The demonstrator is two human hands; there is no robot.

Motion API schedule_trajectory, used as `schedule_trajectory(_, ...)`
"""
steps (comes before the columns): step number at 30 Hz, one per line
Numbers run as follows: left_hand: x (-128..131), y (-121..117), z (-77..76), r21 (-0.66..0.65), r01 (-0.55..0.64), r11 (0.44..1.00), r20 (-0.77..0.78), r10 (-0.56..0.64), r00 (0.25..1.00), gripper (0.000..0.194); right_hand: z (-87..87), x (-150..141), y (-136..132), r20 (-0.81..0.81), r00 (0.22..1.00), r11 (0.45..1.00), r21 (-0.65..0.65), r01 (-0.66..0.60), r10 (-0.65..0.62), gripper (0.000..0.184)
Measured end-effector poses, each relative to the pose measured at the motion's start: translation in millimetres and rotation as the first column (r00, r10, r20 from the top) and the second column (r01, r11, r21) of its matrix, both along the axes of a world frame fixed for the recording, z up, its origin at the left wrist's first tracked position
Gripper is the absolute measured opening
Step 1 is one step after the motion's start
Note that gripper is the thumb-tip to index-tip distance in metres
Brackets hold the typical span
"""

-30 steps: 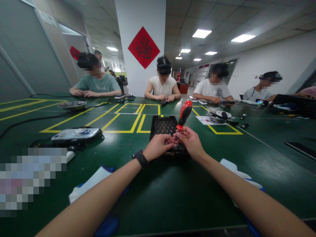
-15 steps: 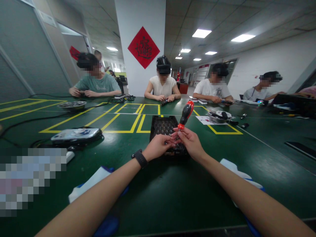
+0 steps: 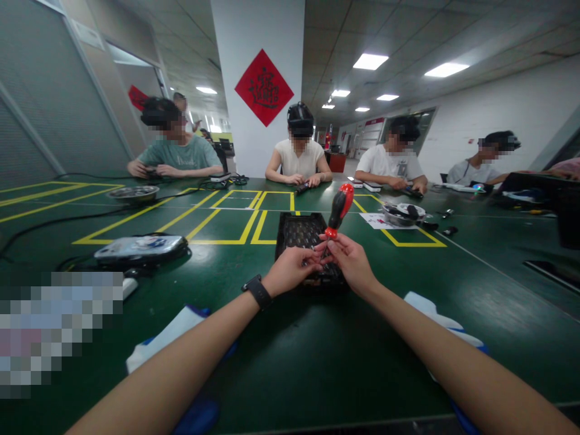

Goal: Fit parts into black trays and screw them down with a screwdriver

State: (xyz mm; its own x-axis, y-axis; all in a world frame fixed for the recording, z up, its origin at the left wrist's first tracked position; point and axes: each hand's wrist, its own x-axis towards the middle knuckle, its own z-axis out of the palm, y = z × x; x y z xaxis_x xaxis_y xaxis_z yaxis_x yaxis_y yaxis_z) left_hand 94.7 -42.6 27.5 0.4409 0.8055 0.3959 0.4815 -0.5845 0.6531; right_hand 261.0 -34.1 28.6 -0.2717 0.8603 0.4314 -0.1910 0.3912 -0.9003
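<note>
A red and black screwdriver point(image 3: 339, 208) stands nearly upright, handle on top, leaning slightly right. My right hand point(image 3: 351, 258) pinches it low, at the shaft just under the handle. My left hand point(image 3: 294, 267), with a black watch on the wrist, is closed, its fingertips together by the lower shaft; what they hold, if anything, is too small to make out. Both hands are above the near part of a black tray point(image 3: 281, 232) holding many small pieces, which I cannot name. The screwdriver's tip is hidden by my fingers.
White and blue gloves point(image 3: 170, 332) lie under my forearms. A phone point(image 3: 140, 248) and cables are at left. Metal bowls point(image 3: 133, 193) stand farther off, one at right on a paper sheet point(image 3: 383, 222). Several people sit across the green table point(image 3: 281, 356), marked with yellow tape.
The screwdriver's handle has tipped a little to the left and become more upright. Both my hands stay almost where they were over the tray.
</note>
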Motion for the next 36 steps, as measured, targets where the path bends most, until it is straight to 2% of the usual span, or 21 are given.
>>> schedule_trajectory(7, 0.1, 0.4, 0.4, -0.007, 0.076, 0.997, 0.009, -0.076, 0.997, 0.019, -0.3, -0.3, 0.7, 0.007, 1.0, 1.0, 0.006, 0.025, -0.025, 0.03)
schedule_trajectory(17, 1.3, 0.8, -2.0, -0.009, 0.011, 1.0, -0.006, -0.012, 1.0, 0.021, 0.6, -0.9, 0.3, 0.0, 0.999, 0.999, -0.005, 0.053, -0.053, 0.028)
schedule_trajectory(22, -1.2, 2.8, -3.5, 0.049, 0.055, 0.997, -0.081, -0.051, 0.995, 0.021, -0.2, -0.8, 0.7, 0.011, 0.998, 0.998, -0.019, 0.062, -0.062, 0.03)
schedule_trajectory(25, -0.6, 1.9, -2.2, 0.149, 0.046, 0.988, -0.19, -0.017, 0.982, 0.023, 0.2, -1.4, 0.3, -0.025, 0.998, 0.997, -0.036, 0.062, -0.063, 0.029)
schedule_trajectory(29, 4.3, -7.8, 5.0, 0.386, -0.017, 0.922, -0.312, 0.149, 0.938, 0.025, 2.3, 0.0, 1.2, -0.121, 0.987, 0.992, -0.083, 0.091, -0.101, 0.026)
schedule_trajectory(33, 8.3, -18.2, 14.5, 0.583, -0.17, 0.794, -0.207, 0.348, 0.914, 0.032, 5.5, 4.5, 2.6, -0.112, 0.979, 0.972, -0.181, 0.147, -0.169, 0.025)
schedule_trajectory(36, 5.2, -19.7, 20.9, 0.7, -0.215, 0.681, -0.148, 0.433, 0.889, 0.045, 9.0, 3.9, -2.3, -0.017, 0.995, 0.975, -0.203, 0.091, -0.096, 0.024)
